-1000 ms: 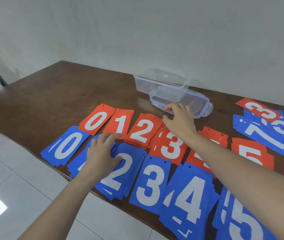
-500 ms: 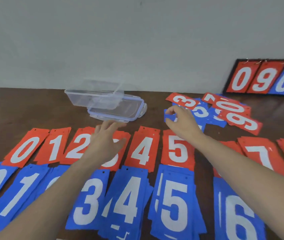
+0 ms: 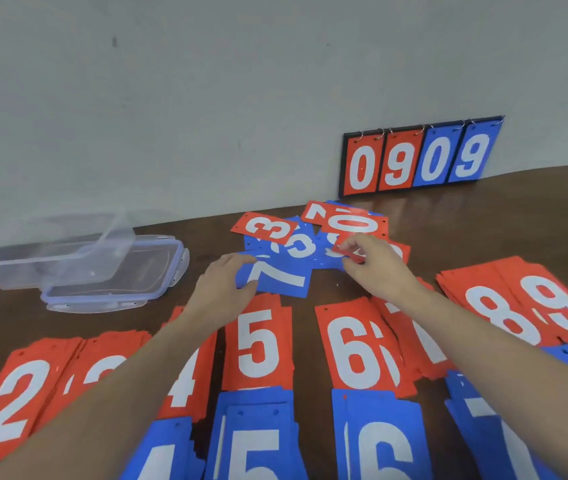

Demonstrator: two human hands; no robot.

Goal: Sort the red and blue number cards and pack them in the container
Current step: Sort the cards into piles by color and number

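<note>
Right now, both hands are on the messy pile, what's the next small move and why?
Probably lift the blue 7 card, which the left hand grips, toward the blue stacks in front, since the right hand pinches a red card in the unsorted pile.

Red number cards [image 3: 263, 344] are laid in sorted stacks in a row, with blue stacks [image 3: 253, 441] in a nearer row. An unsorted heap of mixed cards [image 3: 313, 237] is seen behind them near the wall. A clear plastic container [image 3: 38, 263] is propped tilted on its lid [image 3: 126, 289] at the left.
</note>
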